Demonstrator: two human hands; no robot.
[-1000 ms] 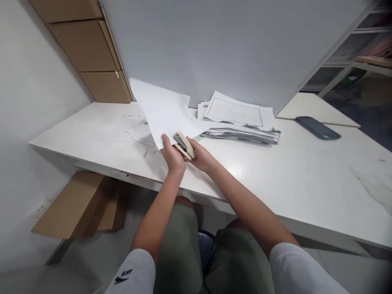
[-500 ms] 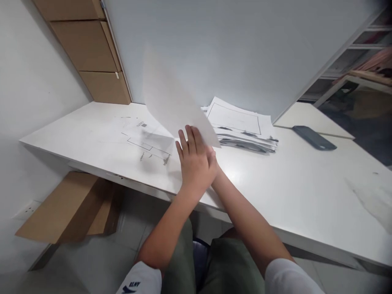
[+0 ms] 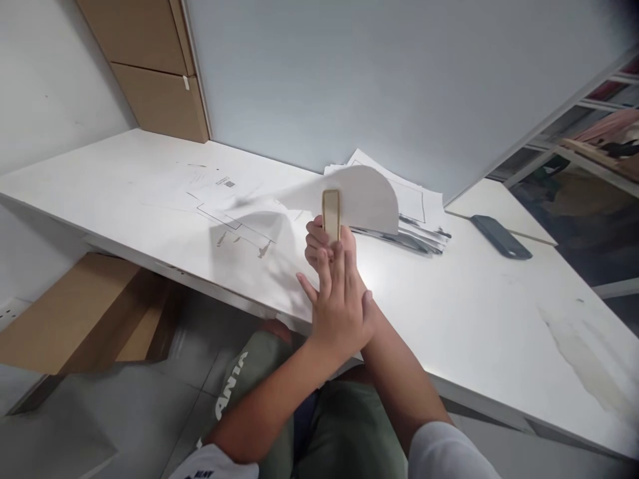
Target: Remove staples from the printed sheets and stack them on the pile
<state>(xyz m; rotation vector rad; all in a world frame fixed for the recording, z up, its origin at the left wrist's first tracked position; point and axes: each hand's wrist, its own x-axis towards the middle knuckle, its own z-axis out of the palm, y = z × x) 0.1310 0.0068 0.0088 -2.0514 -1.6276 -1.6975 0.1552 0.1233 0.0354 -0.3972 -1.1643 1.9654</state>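
My right hand (image 3: 344, 249) is raised over the white table, its fingers curled round a short pale strip with a gold edge (image 3: 331, 211); its exact kind is unclear. Behind the strip a thin, pale sheet (image 3: 369, 199) stands off the table, bent and with a rounded right side. Where it joins the strip is hidden. My left hand (image 3: 342, 306), back upward and fingers stretched, lies against my right wrist and the base of that hand. It holds nothing I can see. A printed sheet (image 3: 234, 219) lies flat to the left, partly in shadow.
Behind the pale sheet is a stack of printed papers (image 3: 417, 243). A dark phone-like object (image 3: 500, 237) lies farther right. Brown cardboard boxes (image 3: 167, 100) stand at the back left, and an open carton (image 3: 84, 306) is below the table (image 3: 439, 313).
The pale sheet has swung down to the right from its raised slant. My left hand has slid back toward my right wrist, exposing the gold-edged strip. The view has shifted too.
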